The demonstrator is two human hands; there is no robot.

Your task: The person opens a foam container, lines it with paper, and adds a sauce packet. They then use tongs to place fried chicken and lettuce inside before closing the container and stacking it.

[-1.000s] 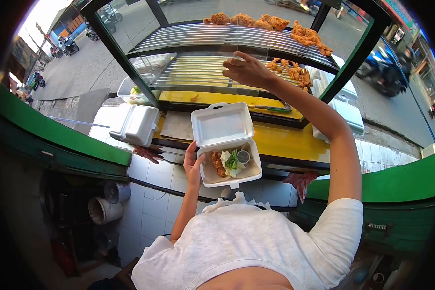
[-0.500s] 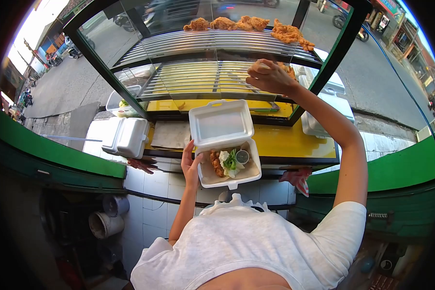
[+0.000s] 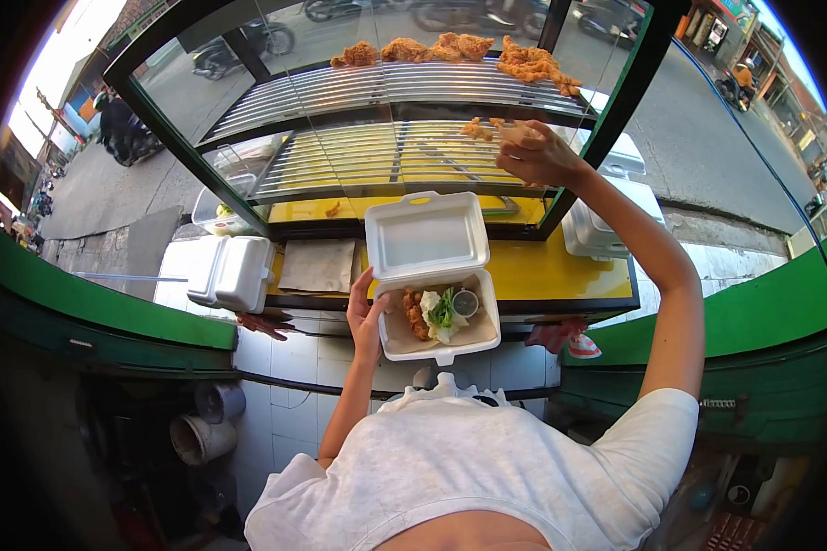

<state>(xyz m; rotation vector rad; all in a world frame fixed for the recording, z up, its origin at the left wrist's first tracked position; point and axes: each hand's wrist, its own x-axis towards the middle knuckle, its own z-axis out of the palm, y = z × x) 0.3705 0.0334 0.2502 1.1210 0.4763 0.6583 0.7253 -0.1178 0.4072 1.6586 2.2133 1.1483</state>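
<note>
My left hand [image 3: 366, 321] grips the left edge of an open white foam takeaway box [image 3: 439, 354], thumb over the rim. Inside, on brown paper, lie a piece of fried chicken [image 3: 415, 315], lettuce [image 3: 443, 312] and a small clear sauce cup [image 3: 466, 303]. My right hand [image 3: 540, 156] is raised at the right side of the glass display case [image 3: 579, 156], its fingers bent together. What they hold, if anything, I cannot make out. Close beside them on the lower rack are fried chicken pieces [image 3: 476, 129], partly hidden by the hand.
More fried chicken [image 3: 413, 50] lines the upper rack. White foam boxes stand at left [image 3: 244, 274] and right [image 3: 606, 220] of the yellow counter [image 3: 560, 266]. Brown paper sheets [image 3: 316, 266] lie left of the open box. Motorbikes [image 3: 124, 129] pass on the road beyond.
My right hand has moved slightly right and down, revealing chicken pieces on the lower rack. My left hand still holds the box. The view has shifted slightly, and the motorbikes differ.
</note>
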